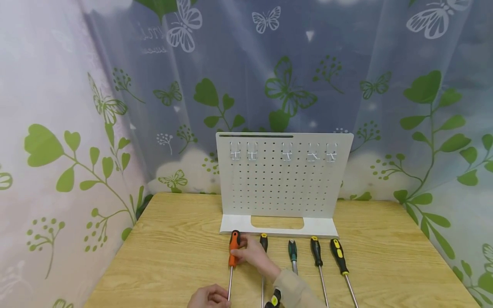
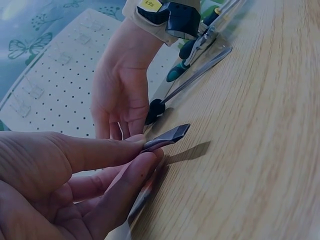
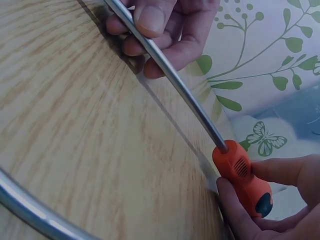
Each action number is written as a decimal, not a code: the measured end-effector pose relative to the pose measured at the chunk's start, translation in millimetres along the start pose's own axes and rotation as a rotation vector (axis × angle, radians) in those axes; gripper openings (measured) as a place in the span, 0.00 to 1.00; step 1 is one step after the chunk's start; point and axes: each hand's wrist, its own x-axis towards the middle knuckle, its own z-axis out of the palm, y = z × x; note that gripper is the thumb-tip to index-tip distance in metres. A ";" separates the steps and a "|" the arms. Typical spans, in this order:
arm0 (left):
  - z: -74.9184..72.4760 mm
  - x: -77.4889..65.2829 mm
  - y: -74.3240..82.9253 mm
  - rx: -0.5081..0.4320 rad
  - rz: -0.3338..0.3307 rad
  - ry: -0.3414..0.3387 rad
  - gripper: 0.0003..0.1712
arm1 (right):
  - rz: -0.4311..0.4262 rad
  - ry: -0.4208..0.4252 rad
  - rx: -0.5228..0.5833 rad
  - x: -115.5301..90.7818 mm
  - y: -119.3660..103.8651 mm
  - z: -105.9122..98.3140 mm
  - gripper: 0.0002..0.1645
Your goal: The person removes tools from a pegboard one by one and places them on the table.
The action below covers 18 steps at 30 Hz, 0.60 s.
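Note:
An orange and black screwdriver [image 1: 234, 246] points its handle toward the white pegboard, its shaft running back toward the person. My right hand [image 1: 252, 254] grips the orange handle [image 3: 240, 172] between thumb and fingers. Near the tip of the shaft, my left hand [image 1: 209, 296] pinches the metal between thumb and index finger. The flat blade [image 2: 172, 136] sticks out past those fingers, close over the wood, with its shadow beside it. Just right of the orange handle lies a black and yellow screwdriver [image 1: 263, 241], partly hidden by the right hand and forearm.
The white pegboard [image 1: 285, 184] stands at the back of the wooden table [image 1: 177, 252], several clear hooks [image 1: 286, 152] along its top. To the right lie a green screwdriver [image 1: 293, 250], a black one [image 1: 316, 251] and a black-yellow one [image 1: 339, 256]. A patterned curtain [image 1: 239, 64] hangs behind.

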 end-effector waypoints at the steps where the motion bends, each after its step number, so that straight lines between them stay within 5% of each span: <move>1: 0.2 0.2 0.4 0.005 -0.008 0.004 0.11 | -0.001 0.000 -0.007 -0.1 -0.5 0.0 0.31; 8: 0.5 0.7 0.4 0.033 -0.036 0.020 0.09 | -0.015 0.024 -0.036 -1.5 -0.7 2.5 0.33; 18: 1.1 -3.1 2.0 0.077 0.010 0.047 0.09 | -0.025 0.066 -0.159 1.4 2.7 5.4 0.35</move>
